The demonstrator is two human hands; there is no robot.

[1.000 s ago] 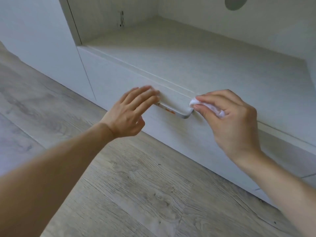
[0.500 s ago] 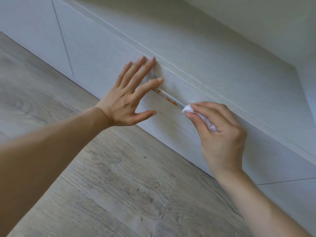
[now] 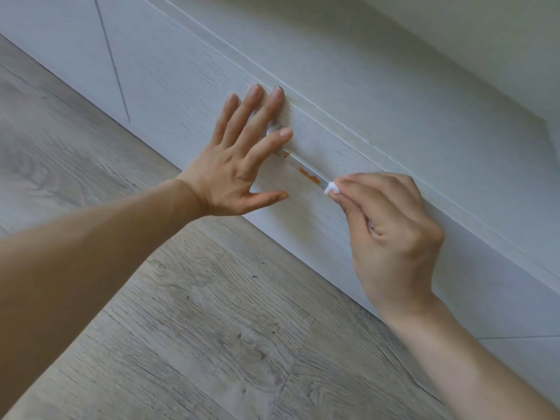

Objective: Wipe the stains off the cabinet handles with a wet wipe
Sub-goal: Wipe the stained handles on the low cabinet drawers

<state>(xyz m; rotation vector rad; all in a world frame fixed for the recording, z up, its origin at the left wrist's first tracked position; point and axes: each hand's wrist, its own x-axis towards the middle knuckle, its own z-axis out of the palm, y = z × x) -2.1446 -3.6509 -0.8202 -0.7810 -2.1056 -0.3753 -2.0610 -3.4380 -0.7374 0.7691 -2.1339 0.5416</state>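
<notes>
A slim metal handle [image 3: 303, 165] runs along the white drawer front [image 3: 188, 95], with orange stains [image 3: 309, 174] on its middle. My left hand [image 3: 242, 159] lies flat on the drawer front with fingers spread, covering the handle's left end. My right hand [image 3: 391, 231] pinches a crumpled white wet wipe [image 3: 331, 187] and holds its tip against the handle just right of the stains. The handle's right end is hidden behind that hand.
The white cabinet continues left with a door seam [image 3: 112, 59] and right along the wall. A shelf surface [image 3: 394, 71] lies above the drawer. Grey wood-look floor [image 3: 197, 328] fills the lower part of the view.
My left hand went from hovering by the handle to lying flat on the drawer front. My right hand with the wipe stays at the handle's right end. The view moved closer and lower.
</notes>
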